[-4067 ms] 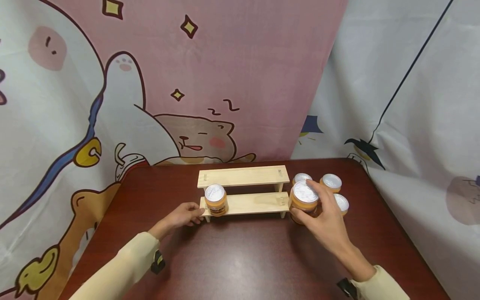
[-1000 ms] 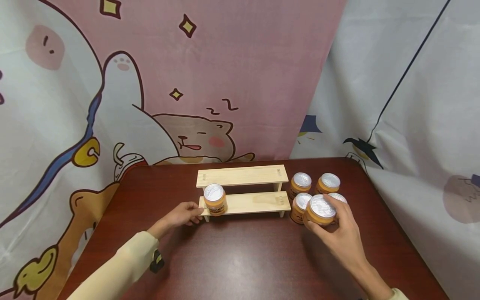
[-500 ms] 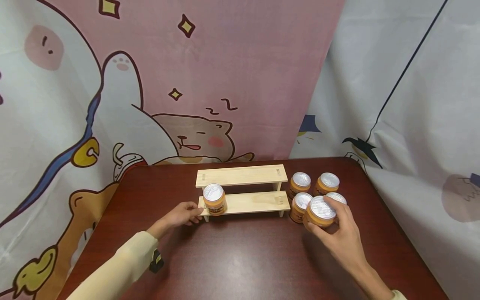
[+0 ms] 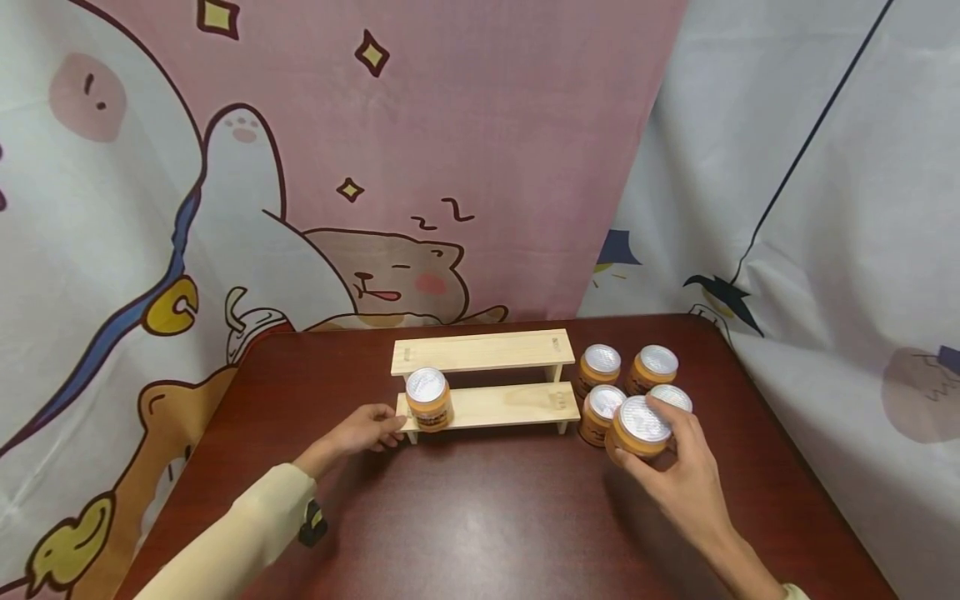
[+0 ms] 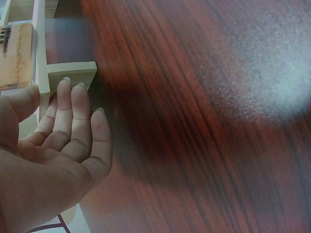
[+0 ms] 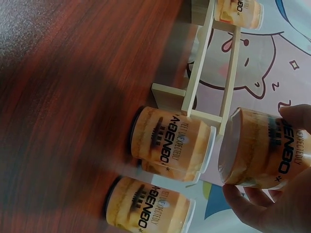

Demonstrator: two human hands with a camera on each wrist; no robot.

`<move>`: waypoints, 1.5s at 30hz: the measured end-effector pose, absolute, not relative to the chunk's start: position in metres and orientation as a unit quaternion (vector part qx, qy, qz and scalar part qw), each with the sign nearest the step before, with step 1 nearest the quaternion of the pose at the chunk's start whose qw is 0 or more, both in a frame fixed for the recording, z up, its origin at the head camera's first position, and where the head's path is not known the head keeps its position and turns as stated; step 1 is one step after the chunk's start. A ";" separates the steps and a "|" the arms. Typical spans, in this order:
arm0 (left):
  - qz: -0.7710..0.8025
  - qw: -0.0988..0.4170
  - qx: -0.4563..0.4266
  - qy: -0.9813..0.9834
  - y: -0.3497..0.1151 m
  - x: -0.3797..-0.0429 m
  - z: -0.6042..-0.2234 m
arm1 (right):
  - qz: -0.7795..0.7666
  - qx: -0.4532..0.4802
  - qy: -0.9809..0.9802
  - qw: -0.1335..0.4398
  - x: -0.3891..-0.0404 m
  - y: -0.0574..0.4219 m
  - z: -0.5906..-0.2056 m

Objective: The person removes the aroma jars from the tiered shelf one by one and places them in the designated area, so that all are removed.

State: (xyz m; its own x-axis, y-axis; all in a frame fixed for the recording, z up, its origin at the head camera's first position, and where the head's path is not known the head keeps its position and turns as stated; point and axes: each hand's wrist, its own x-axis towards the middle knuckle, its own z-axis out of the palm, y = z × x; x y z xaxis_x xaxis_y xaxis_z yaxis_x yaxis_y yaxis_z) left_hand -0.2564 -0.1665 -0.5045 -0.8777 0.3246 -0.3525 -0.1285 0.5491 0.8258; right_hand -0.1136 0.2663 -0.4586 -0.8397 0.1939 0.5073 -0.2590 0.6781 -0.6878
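Observation:
My right hand [image 4: 681, 471] grips a jar [image 4: 637, 429] with a silvery lid and orange contents, thumb on one side and fingers on the other. In the right wrist view this jar [image 6: 265, 148] is held up off the table, its base in sight. Behind it stand several like jars, one of them [image 4: 602, 417] just left of it. My left hand [image 4: 372, 427] holds the left end of the lower board of a two-step wooden rack [image 4: 510, 406]. In the left wrist view the thumb lies at the board's top and the fingers [image 5: 64, 109] reach underneath. Another jar [image 4: 430, 404] sits on that board's left end.
The rack's upper board [image 4: 483, 352] runs along the back. Two jars stand at the rear right, one [image 4: 600, 367] beside the rack and one [image 4: 654, 368] farther right. A dark red wooden table [image 4: 465, 508] carries everything, and a printed cloth [image 4: 525, 167] hangs behind it.
Since the oldest frame, my right hand has carried the jar rightward and nearer, away from the rack's right end. Over the last second it hardly moves. My left hand stays at the rack.

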 end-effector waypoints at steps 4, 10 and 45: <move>0.476 0.242 0.054 0.844 -0.166 -0.256 -0.505 | 0.408 0.012 -0.871 0.274 -0.113 0.267 -0.459; 0.480 0.243 0.051 0.842 -0.166 -0.256 -0.506 | 0.405 0.005 -0.875 0.264 -0.111 0.267 -0.462; 0.476 0.251 0.050 0.841 -0.167 -0.261 -0.504 | 0.360 0.040 -0.896 0.256 -0.115 0.261 -0.505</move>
State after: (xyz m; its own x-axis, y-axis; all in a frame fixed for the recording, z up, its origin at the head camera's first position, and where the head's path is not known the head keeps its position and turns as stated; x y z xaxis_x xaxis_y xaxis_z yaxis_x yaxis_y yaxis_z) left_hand -0.2605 -0.1668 -0.5037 -0.8691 0.3236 -0.3742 -0.1543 0.5412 0.8266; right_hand -0.1149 0.2609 -0.5051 -0.8658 0.1119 0.4877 -0.2568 0.7372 -0.6250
